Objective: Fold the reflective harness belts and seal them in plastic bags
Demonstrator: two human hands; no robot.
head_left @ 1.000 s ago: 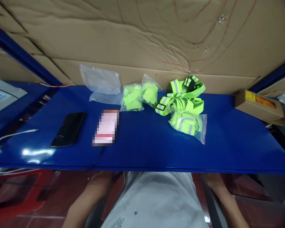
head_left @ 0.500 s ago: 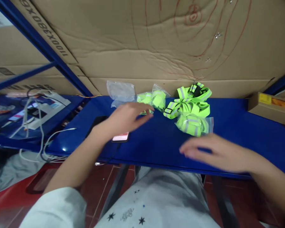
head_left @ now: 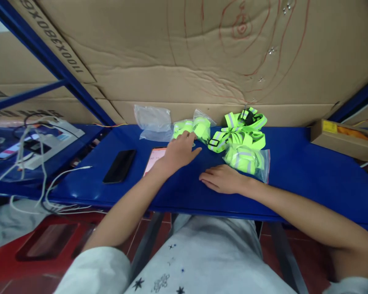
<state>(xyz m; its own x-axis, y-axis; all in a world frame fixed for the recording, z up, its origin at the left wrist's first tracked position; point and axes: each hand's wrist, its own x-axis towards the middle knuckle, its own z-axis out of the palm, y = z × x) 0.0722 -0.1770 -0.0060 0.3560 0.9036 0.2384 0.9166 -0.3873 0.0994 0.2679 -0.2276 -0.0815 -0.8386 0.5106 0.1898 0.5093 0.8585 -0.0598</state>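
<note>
My left hand (head_left: 180,152) is over the blue tabletop, thumb apart from the fingers. Its fingertips overlap the near edge of a bagged bundle of neon reflective strap (head_left: 184,126); whether they touch it I cannot tell. Beside that stands a second bagged neon bundle (head_left: 201,127). My right hand (head_left: 221,179) lies low on the table, fingers stretched out, nothing visible in it. Just behind it is another neon bundle in a clear zip bag (head_left: 243,159). Loose neon reflective straps with black buckles (head_left: 245,132) are heaped behind that bag.
A lit phone (head_left: 155,157) lies partly under my left forearm, a dark phone (head_left: 119,166) to its left. Clear empty bags (head_left: 152,119) lean at the back against the cardboard (head_left: 135,81). A brown box (head_left: 340,136) stands far right; white cables (head_left: 44,163) tangle at left.
My left hand has moved right, toward the bagged strap bundles, uncovering the dark phone. My right hand has moved left and down onto the table, in front of the zip bag.
</note>
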